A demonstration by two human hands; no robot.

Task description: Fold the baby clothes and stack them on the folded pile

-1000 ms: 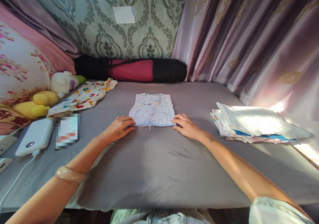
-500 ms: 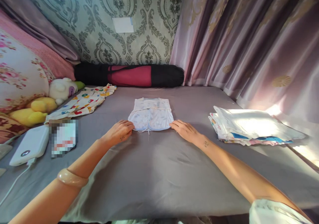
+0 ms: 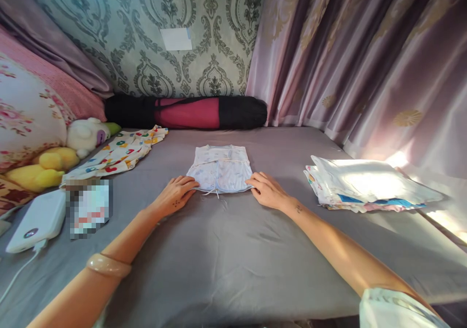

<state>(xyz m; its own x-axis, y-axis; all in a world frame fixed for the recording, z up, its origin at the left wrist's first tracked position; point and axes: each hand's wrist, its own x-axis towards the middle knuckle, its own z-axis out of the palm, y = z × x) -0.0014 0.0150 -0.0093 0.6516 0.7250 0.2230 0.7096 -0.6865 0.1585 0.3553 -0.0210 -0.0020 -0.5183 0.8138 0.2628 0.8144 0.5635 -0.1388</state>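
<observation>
A small white baby shirt (image 3: 221, 168) with faint prints, blue edging and thin tie strings lies folded on the grey bedsheet (image 3: 233, 255). At its near left corner, my left hand (image 3: 178, 191) pinches the hem between thumb and fingers. My right hand (image 3: 268, 189) is closed on the near right corner in the same way. The strings hang from the middle of the near edge onto the sheet. The fingertips are partly hidden by the backs of the hands.
Folded clothes (image 3: 372, 179) are stacked at the right. Left lie a colourful printed cloth (image 3: 124, 150), plush toys (image 3: 54, 160), a white power bank (image 3: 38, 221) with a cable and a blurred item (image 3: 91, 209). A black and red roll (image 3: 188, 112) lies along the wall.
The hem between my hands has lifted slightly, and my right hand's fingers have curled more around its corner. The view has shifted a little.
</observation>
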